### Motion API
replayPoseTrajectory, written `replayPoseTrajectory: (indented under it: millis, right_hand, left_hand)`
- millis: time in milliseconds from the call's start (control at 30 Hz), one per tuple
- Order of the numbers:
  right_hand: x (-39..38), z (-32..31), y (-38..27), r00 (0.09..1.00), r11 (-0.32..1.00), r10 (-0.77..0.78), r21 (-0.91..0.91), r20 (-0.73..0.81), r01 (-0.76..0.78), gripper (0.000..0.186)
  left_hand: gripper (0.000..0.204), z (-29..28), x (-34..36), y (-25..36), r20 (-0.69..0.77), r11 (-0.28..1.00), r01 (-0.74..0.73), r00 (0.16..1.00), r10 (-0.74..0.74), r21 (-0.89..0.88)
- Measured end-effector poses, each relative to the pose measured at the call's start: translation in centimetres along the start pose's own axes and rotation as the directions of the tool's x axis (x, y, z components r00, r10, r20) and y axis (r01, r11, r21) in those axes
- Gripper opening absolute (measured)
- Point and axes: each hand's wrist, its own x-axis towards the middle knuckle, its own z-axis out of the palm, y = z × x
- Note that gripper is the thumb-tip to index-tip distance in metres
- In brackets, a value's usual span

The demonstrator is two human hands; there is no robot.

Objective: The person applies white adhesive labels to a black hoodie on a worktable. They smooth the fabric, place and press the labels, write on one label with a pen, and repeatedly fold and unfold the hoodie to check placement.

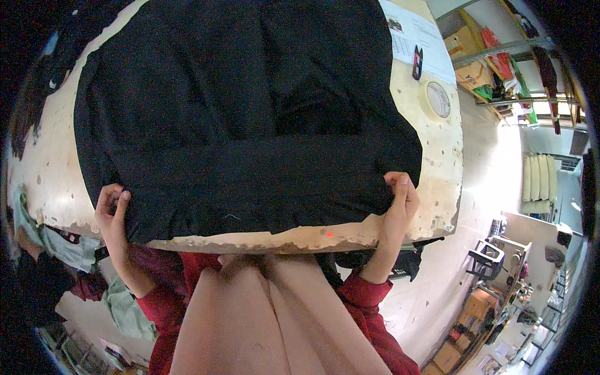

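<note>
A large piece of black fabric lies spread over the pale worktable, with soft folds across it. At its near left edge my left hand pinches the cloth between thumb and fingers. My right hand grips the near right edge in the same way, its fingers curled over the cloth. A short pale thread rests on the fabric close to its near edge. Whether the fabric is a finished garment I cannot tell.
Right of the cloth lie a roll of tape, thread snips and printed sheets. The table's front edge is chipped. Shelves with boxes stand at the far right. Light green cloth hangs at the lower left.
</note>
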Motion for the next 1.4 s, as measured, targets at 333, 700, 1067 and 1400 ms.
replayPoseTrajectory:
  millis: [333,700,1067,1400]
  right_hand:
    - [0.0,0.0,0.1,1.0,1.0,0.003,0.007,0.006,-0.003,0.047]
    - [-0.1,0.2,0.0,1.0,1.0,0.005,0.018,0.009,-0.005,0.043]
    - [-0.5,-0.2,-1.1,0.99,0.999,-0.037,0.031,0.134,0.034,0.017]
    - [-5.1,2.2,-12.3,-0.12,0.177,-0.712,0.342,0.692,0.923,0.025]
  left_hand:
    - [0.012,-0.5,0.3,-0.7,0.029,1.0,-0.005,1.0,0.005,0.021]
    - [0.015,0.2,-0.1,0.3,-0.012,1.0,0.008,1.0,-0.008,0.03]
    - [0.012,0.2,-0.5,2.9,0.069,0.996,0.031,0.997,-0.025,-0.083]
    - [0.029,-5.3,3.2,0.8,-0.638,0.626,-0.444,0.761,-0.114,-0.641]
